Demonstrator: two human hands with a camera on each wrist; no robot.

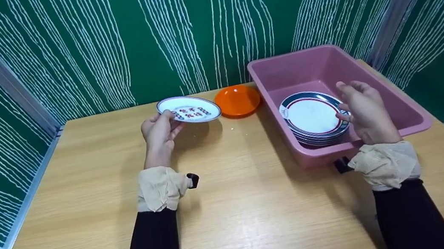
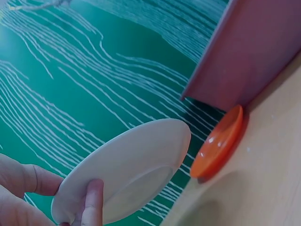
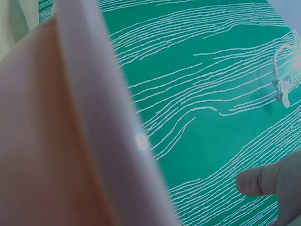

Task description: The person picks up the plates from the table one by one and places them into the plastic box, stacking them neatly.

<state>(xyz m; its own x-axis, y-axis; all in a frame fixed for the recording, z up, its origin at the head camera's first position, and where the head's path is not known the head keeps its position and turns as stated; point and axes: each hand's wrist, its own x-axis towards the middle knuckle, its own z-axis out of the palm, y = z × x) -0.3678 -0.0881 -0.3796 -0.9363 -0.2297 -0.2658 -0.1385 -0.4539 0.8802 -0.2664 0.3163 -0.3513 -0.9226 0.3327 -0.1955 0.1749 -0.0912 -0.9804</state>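
My left hand [image 1: 159, 135] pinches the left edge of a white plate [image 1: 192, 110] with red characters and a patterned rim, thumb on top and fingers underneath. In the left wrist view the plate's pale underside [image 2: 131, 165] shows, tilted and raised over the table. Above the front right part of a pink plastic basin [image 1: 307, 154] is my right hand [image 1: 366, 112], fingers loosely bent and holding nothing. Beside those fingers, inside the basin, lies a stack of white plates [image 1: 313, 116] with dark green rims. The right wrist view shows the thumb [image 3: 258, 181] and the basin's rim [image 3: 108, 117] up close.
An orange plate [image 1: 238, 101] lies on the wooden table [image 1: 237, 208] against the basin's left side, near the back wall. Green panels with white wavy lines [image 1: 209, 27] enclose the table at the back and sides. Small white specks dot the tabletop near the orange plate.
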